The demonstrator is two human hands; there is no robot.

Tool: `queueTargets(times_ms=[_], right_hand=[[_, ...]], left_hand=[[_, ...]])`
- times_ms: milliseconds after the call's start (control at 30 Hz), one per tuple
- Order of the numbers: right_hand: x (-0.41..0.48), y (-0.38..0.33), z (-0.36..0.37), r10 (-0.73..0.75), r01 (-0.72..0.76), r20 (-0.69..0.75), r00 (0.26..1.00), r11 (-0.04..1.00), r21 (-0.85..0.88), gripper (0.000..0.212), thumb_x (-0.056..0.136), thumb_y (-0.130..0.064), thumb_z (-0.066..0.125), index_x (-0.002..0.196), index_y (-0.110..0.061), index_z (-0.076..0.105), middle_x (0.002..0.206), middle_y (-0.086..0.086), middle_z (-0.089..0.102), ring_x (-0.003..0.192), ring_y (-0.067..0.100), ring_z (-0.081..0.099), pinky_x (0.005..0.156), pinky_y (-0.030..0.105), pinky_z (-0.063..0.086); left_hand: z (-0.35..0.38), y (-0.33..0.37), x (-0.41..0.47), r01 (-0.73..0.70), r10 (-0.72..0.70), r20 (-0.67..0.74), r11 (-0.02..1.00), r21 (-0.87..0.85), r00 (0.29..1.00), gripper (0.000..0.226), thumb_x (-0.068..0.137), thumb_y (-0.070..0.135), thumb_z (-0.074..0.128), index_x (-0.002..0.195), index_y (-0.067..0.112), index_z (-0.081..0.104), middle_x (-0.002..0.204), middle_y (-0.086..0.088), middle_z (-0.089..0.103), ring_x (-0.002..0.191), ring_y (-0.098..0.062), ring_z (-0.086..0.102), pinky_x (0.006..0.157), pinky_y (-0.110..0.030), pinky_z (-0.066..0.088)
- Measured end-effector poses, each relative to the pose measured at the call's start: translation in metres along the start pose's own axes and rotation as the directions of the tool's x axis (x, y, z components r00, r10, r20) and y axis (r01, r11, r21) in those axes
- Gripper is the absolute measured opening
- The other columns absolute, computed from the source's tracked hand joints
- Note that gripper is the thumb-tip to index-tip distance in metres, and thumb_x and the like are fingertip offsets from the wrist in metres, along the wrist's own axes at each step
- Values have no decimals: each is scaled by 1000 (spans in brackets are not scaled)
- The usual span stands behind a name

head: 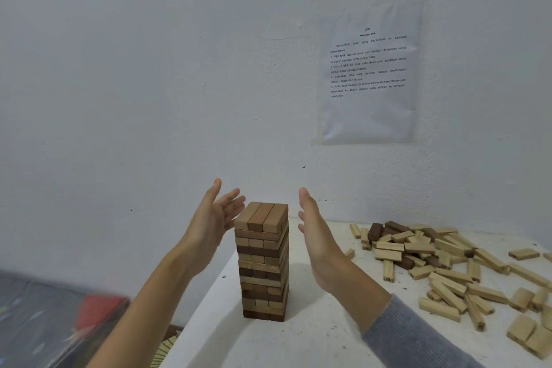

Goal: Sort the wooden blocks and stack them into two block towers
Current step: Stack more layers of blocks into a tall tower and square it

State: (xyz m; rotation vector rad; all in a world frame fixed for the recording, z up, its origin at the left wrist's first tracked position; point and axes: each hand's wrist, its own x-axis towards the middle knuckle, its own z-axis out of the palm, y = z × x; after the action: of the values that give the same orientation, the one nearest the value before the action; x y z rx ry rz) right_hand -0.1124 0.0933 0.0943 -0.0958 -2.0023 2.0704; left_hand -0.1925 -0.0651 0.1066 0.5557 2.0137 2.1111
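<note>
1. One block tower is standing upright on the white table, close to the table's left edge. Its long axis is running vertically, and its layers are mixing light and dark wood.
2. The left hand is hovering just left of the tower's top layers, palm facing right, fingers straight and spread, grasping nothing. Whether its fingertips are touching the top corner cannot be told.
3. The right hand is hovering just right of the same layers, palm facing left, fingers straight, likewise released, with a visible gap to the wood.
4. The tower is thus lying between the two palms, both hands about equally near. Judging by this pose, pressing inward from both sides would square the upper layers.
5. The pile of loose blocks is lying to the right on the table, well apart from the tower and nearer the right hand. A second tower is not yet begun.
</note>
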Motion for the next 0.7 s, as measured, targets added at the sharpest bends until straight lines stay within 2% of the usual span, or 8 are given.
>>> queueTargets(times_ms=[100,233,333,433,700], right_hand=[[-1,2,21,47,-46,-14,999,997,64,69,96,-66,15,155,-34,0,163,-10,0,150,12,2,120,41,5],[-4,2,41,46,-41,-55,997,994,102,71,94,-68,13,152,-35,-14,161,-12,-14,150,14,-8,122,49,5],[-7,-2,45,26,-20,-87,996,997,70,66,98,-60,12,152,-32,-15,160,-13,-19,149,12,-13,122,49,1],[-10,-5,48,26,-21,-83,996,998,58,66,99,-59,12,152,-32,-14,160,-12,-18,149,12,-13,122,48,1],[-13,-6,50,44,-41,-74,996,998,44,66,100,-58,13,153,-30,-14,161,-10,-18,149,12,-14,122,45,0]], left_hand=[[16,-3,-7,72,-82,-72,988,-136,994,69,96,61,23,145,15,39,148,-5,44,135,-22,42,117,-42,22],[30,-5,-13,50,-70,-163,991,-121,984,63,97,58,25,141,20,45,144,-1,48,132,-20,44,116,-41,25],[32,-6,-17,57,-77,-163,990,-127,984,56,97,58,28,129,24,58,130,-1,61,120,-20,55,112,-42,32],[34,-5,-20,70,-91,-177,990,-120,980,53,96,58,29,120,26,63,115,-4,69,113,-20,60,105,-40,39],[42,-3,-25,86,-107,-181,989,-125,978,51,98,55,29,122,25,62,111,-4,70,104,-19,63,88,-35,47]])
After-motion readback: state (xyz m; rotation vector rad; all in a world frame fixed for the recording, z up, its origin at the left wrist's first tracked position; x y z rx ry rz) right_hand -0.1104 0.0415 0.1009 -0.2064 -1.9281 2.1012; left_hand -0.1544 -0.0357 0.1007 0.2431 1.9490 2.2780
